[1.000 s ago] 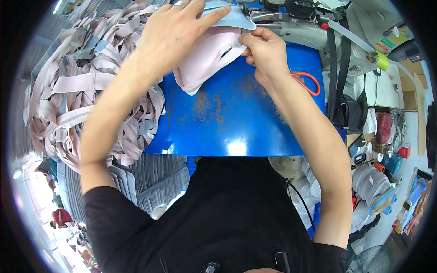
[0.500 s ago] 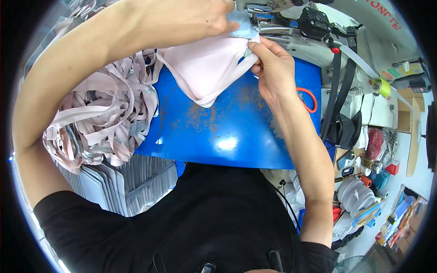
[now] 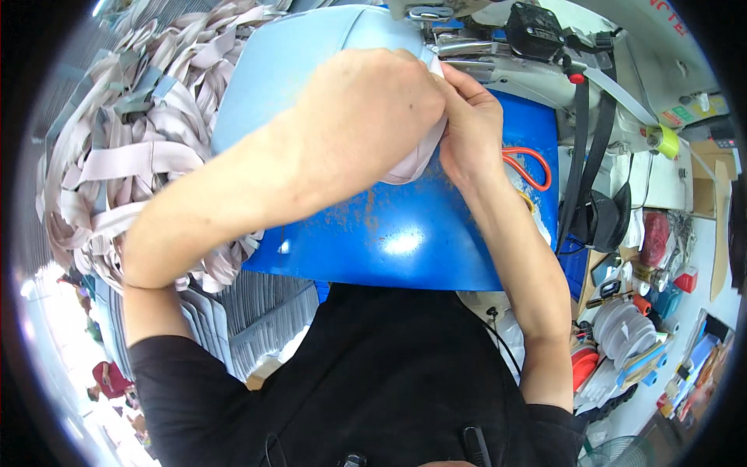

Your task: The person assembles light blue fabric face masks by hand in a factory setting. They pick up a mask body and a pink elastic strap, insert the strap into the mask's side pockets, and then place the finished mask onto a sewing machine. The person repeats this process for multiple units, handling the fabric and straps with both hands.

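Note:
A fabric piece (image 3: 292, 66), pale blue on the upper side, lies across the far part of the blue table. Pale pink cloth (image 3: 412, 165) shows below my left hand. My left hand (image 3: 389, 101) is closed at the piece's right edge, its fingertips mostly hidden behind the knuckles. Close against it, my right hand (image 3: 471, 117) pinches the same edge between thumb and fingers. Both hands are just on the near side of the sewing machine's metal parts (image 3: 467, 48). My left forearm covers part of the fabric.
A tangled heap of pink and grey zipper-like strips (image 3: 148, 159) fills the left side. Stacked grey panels (image 3: 268, 311) stand below it. A red loop handle (image 3: 537, 167) lies on the blue table (image 3: 366, 261) beside my right wrist. Black straps (image 3: 583, 156) hang at the right.
The fabric now shows its pale blue side where pink showed before, spread farther left. My left hand has come nearer and right, against my right hand, which has barely moved.

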Demonstrator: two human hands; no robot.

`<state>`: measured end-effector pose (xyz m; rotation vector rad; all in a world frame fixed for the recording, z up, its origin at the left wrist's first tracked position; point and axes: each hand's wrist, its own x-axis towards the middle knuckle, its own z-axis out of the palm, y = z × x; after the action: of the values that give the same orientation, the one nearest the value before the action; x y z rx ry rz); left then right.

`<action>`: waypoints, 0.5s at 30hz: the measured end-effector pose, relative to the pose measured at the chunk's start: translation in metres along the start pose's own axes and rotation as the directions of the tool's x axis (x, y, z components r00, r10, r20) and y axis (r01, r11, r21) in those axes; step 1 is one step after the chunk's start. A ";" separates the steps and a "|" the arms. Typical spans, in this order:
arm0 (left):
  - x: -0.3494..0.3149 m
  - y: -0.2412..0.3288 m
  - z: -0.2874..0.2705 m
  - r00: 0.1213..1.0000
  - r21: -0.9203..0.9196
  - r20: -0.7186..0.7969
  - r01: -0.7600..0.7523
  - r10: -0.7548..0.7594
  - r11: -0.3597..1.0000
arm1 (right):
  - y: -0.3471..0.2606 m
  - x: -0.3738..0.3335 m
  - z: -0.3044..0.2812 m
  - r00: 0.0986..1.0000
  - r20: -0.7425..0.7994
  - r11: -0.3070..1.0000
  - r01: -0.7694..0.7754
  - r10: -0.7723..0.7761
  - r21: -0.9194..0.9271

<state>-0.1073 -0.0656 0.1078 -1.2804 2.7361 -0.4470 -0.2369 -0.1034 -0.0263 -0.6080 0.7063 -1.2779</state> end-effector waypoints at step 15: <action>0.022 -0.018 0.035 0.968 -0.493 -0.026 0.205 -0.250 0.845 | 0.004 0.003 -0.012 0.967 0.097 0.844 0.252 -0.234 -0.473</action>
<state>-0.1011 -0.1017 0.0808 -1.7461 2.8905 0.2080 -0.2434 -0.1056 -0.0373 -1.1586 0.9522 -1.3236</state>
